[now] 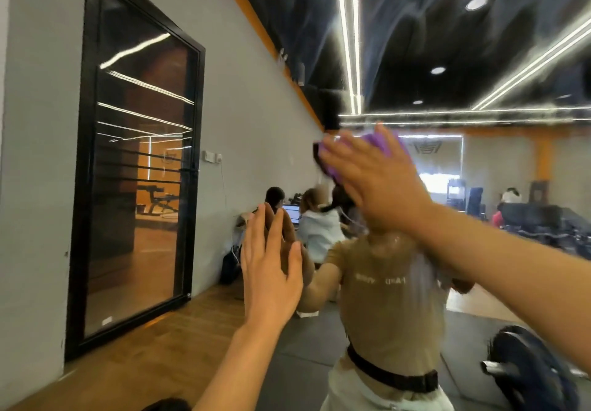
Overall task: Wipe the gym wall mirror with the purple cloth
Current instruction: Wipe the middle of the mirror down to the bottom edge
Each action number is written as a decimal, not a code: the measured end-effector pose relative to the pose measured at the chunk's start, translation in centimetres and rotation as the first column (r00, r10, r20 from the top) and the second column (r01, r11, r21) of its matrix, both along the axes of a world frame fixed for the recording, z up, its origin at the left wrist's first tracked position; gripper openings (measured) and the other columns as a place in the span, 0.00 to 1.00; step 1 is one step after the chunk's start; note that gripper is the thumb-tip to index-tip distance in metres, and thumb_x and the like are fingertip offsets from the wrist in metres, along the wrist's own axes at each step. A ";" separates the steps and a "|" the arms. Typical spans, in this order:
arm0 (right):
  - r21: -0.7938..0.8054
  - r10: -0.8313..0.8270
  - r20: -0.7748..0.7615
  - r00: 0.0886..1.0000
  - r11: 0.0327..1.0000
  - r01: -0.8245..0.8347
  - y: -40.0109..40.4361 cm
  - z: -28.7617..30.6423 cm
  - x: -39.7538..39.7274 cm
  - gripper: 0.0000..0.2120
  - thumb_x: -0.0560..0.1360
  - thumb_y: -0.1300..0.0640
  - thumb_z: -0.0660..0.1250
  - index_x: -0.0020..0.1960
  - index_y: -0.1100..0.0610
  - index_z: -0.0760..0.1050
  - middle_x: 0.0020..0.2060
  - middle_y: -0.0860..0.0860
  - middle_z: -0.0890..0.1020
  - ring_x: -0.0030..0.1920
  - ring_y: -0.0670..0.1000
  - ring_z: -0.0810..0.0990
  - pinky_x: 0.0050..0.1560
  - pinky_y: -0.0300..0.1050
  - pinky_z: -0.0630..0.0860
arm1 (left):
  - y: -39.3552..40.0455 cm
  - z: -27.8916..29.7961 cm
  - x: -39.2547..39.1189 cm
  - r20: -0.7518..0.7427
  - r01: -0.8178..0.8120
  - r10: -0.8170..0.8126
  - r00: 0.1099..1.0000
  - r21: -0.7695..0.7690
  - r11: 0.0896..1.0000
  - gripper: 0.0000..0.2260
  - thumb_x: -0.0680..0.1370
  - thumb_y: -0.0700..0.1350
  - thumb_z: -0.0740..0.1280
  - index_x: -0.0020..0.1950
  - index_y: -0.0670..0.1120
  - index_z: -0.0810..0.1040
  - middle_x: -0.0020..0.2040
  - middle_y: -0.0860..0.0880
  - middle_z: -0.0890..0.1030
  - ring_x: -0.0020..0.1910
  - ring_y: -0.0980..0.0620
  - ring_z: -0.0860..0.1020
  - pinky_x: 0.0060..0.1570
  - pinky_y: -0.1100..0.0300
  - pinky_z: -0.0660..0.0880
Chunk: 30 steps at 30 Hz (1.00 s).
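The gym wall mirror (pixel 479 161) fills the right part of the head view and reflects me, the ceiling lights and the room. My right hand (pixel 374 174) presses the purple cloth (pixel 380 142) flat against the glass at about head height, fingers straight and spread over it. The cloth shows only above and left of the palm. My left hand (pixel 271 266) lies flat on the mirror lower down and to the left, fingers straight, meeting its own reflection. It holds nothing.
A black-framed glass door (pixel 137 167) stands in the grey wall to the left. Wooden floor (pixel 179 340) runs along that wall. Reflected in the mirror are people sitting with a laptop (pixel 292 213), dark floor mats and a barbell weight plate (pixel 527 369) low at the right.
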State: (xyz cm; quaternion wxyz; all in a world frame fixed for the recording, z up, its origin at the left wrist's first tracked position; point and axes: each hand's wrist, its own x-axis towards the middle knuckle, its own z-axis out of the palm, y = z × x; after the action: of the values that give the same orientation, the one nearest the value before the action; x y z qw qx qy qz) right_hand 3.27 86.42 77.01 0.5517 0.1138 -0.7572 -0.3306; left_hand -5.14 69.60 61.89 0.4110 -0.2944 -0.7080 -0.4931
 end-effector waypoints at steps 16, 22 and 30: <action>0.168 -0.115 0.219 0.969 0.983 0.079 5.3 -12.1 4.6 0.25 0.82 0.46 0.52 0.78 0.50 0.64 0.78 0.49 0.63 0.79 0.53 0.59 0.77 0.63 0.51 | 2.7 0.9 1.8 0.046 0.015 -0.015 0.999 -0.001 1.000 0.28 0.82 0.55 0.59 0.79 0.62 0.50 0.70 0.76 0.33 0.76 0.65 0.38 0.78 0.49 0.47; 0.241 -0.040 0.340 0.939 0.969 -0.047 7.0 -5.8 6.3 0.23 0.82 0.47 0.54 0.76 0.47 0.67 0.76 0.46 0.67 0.78 0.50 0.61 0.78 0.62 0.49 | 5.0 1.4 3.2 -0.010 0.013 -0.013 1.000 -0.030 0.999 0.32 0.82 0.57 0.58 0.77 0.62 0.39 0.76 0.66 0.35 0.75 0.66 0.34 0.78 0.52 0.42; -0.204 -0.004 -0.115 0.993 0.979 -0.020 9.4 8.7 7.7 0.26 0.82 0.48 0.50 0.78 0.52 0.65 0.76 0.51 0.68 0.77 0.56 0.63 0.76 0.65 0.48 | 7.1 1.8 4.5 -0.070 -0.031 0.027 0.997 -0.057 0.998 0.29 0.79 0.63 0.51 0.74 0.70 0.36 0.76 0.66 0.31 0.76 0.60 0.32 0.77 0.50 0.39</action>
State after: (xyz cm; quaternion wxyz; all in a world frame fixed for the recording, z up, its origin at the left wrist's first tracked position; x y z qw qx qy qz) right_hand 11.01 95.80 85.75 0.6046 0.0400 -0.7537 -0.2545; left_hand -0.66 76.66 63.66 0.4335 -0.3127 -0.7116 -0.4559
